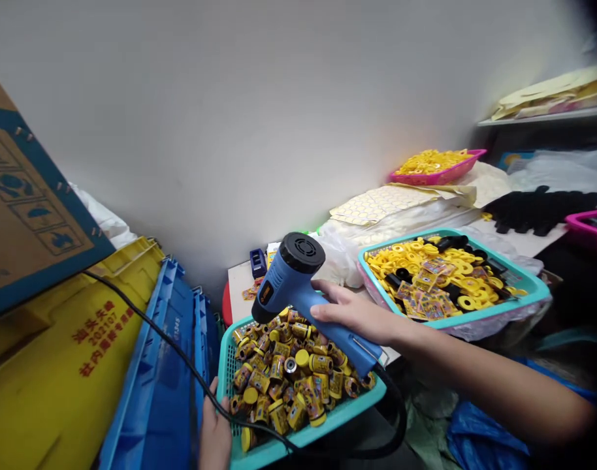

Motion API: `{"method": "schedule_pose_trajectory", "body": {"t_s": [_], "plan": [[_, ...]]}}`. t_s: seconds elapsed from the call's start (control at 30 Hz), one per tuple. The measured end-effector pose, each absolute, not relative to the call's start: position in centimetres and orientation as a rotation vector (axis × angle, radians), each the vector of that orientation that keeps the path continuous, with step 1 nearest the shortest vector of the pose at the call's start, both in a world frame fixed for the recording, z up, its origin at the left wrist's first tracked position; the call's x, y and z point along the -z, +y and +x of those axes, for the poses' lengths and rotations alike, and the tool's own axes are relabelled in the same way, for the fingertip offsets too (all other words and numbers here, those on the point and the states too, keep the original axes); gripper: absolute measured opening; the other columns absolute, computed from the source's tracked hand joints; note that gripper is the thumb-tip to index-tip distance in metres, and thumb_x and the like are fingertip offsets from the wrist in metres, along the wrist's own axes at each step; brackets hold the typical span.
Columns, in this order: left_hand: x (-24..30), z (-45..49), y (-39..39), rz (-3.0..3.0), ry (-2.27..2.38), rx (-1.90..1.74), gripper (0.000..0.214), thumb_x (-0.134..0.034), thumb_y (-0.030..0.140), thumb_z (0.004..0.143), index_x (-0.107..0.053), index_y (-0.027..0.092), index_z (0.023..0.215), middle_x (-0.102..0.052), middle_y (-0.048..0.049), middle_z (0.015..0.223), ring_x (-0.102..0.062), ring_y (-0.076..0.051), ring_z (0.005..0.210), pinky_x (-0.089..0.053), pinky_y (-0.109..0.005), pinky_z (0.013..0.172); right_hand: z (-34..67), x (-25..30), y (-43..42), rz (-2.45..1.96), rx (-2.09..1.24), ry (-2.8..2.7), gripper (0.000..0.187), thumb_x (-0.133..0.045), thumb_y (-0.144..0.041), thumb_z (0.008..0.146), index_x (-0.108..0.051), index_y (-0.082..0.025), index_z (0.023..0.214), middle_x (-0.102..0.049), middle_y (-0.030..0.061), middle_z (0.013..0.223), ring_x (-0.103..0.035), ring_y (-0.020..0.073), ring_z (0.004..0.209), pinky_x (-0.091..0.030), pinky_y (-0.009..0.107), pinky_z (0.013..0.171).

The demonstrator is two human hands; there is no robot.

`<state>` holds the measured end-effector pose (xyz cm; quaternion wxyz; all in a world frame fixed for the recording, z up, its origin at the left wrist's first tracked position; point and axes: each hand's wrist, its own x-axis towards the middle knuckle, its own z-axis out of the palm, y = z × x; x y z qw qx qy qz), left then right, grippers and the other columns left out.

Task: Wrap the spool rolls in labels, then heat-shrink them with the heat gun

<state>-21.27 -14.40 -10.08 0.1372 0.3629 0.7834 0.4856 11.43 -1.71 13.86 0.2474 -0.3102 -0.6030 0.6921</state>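
My right hand (345, 310) is wrapped round the handle of a blue heat gun (283, 277) with a black rear cap. Its nozzle tilts down to the left over a teal plastic basket (225, 365). Small yellow-lidded cylinders (279, 365) with printed wraps fill that basket in a loose heap. At the basket's left side, my left hand (215, 431) grips the rim, its fingers partly hidden. A black cord (166, 336) runs across in front of the left hand and the basket's near edge.
Right of the heat gun stands another teal basket (499, 307) of yellow rings, black parts and printed pieces. A pink tray (440, 176) of yellow parts is farther back. Yellow (48, 378) and blue crates (146, 365) and a cardboard box (38, 196) crowd the left.
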Motion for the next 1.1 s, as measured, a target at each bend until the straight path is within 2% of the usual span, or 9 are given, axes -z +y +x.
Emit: {"method": "schedule_pose_trajectory", "body": {"t_s": [0.13, 0.27, 0.4, 0.5, 0.6, 0.87, 1.1], "plan": [[10.2, -21.1, -14.5, 0.940, 2.218, -1.429, 0.059, -0.044, 0.055, 0.081, -0.049, 0.018, 0.127, -0.048, -0.0133, 0.141, -0.039, -0.027, 0.136, -0.026, -0.043, 0.114, 11.3, -14.1, -1.1, -0.973, -1.870, -1.679, 0.073, -0.065, -0.038, 0.080, -0.035, -0.020, 0.144, -0.065, 0.0094, 0.107, -0.066, 0.0186, 0.072, -0.054, 0.037, 0.071], [10.2, -20.9, -14.5, 0.892, 2.189, -1.456, 0.057, -0.045, 0.054, 0.080, -0.049, 0.021, 0.126, -0.050, -0.0101, 0.140, -0.039, -0.025, 0.136, -0.027, -0.041, 0.114, 12.9, -14.3, -1.3, -1.171, -1.750, -1.633, 0.080, -0.065, -0.046, 0.079, -0.031, -0.023, 0.149, -0.068, 0.0111, 0.107, -0.067, 0.0250, 0.077, -0.054, 0.042, 0.075], [9.7, -20.5, -14.4, 0.839, 2.152, -1.469, 0.059, -0.046, 0.053, 0.079, -0.048, 0.019, 0.127, -0.049, -0.0123, 0.141, -0.038, -0.026, 0.136, -0.026, -0.042, 0.114, 15.5, -14.3, -2.5, -1.349, -1.599, -1.607, 0.085, -0.067, -0.052, 0.075, -0.034, -0.024, 0.148, -0.068, 0.0110, 0.111, -0.067, 0.0285, 0.081, -0.054, 0.043, 0.074], [9.1, -20.2, -14.4, 0.814, 2.154, -1.458, 0.061, -0.047, 0.054, 0.077, -0.049, 0.018, 0.126, -0.049, -0.0131, 0.140, -0.039, -0.028, 0.136, -0.026, -0.043, 0.114, 16.7, -14.1, -3.5, -1.380, -1.603, -1.527, 0.086, -0.066, -0.053, 0.076, -0.031, -0.024, 0.149, -0.068, 0.0096, 0.110, -0.067, 0.0278, 0.081, -0.055, 0.041, 0.073], [8.5, -19.9, -14.6, 0.809, 2.179, -1.410, 0.070, -0.048, 0.056, 0.075, -0.046, 0.014, 0.131, -0.044, -0.0158, 0.143, -0.039, -0.030, 0.135, -0.027, -0.044, 0.114, 17.0, -13.6, -3.9, -1.401, -1.622, -1.458, 0.088, -0.066, -0.053, 0.076, -0.030, -0.022, 0.150, -0.069, 0.0088, 0.097, -0.067, 0.0273, 0.077, -0.056, 0.040, 0.070], [8.3, -20.1, -14.5, 0.822, 2.230, -1.339, 0.081, -0.047, 0.062, 0.072, -0.043, 0.011, 0.135, -0.043, -0.0167, 0.144, -0.036, -0.029, 0.137, -0.025, -0.041, 0.115, 16.7, -12.6, -3.0, -1.230, -1.718, -1.328, 0.081, -0.067, -0.044, 0.080, -0.028, -0.022, 0.148, -0.067, 0.0040, 0.091, -0.062, 0.0167, 0.068, -0.051, 0.027, 0.060], [9.2, -20.7, -14.5, 0.793, 2.220, -1.352, 0.075, -0.049, 0.064, 0.073, -0.045, 0.021, 0.135, -0.045, -0.0116, 0.145, -0.039, -0.031, 0.135, -0.027, -0.046, 0.113, 16.5, -12.2, -1.9, -1.094, -1.765, -1.350, 0.069, -0.066, -0.039, 0.082, -0.037, -0.024, 0.143, -0.066, 0.0033, 0.093, -0.062, 0.0151, 0.065, -0.050, 0.026, 0.059]]}}
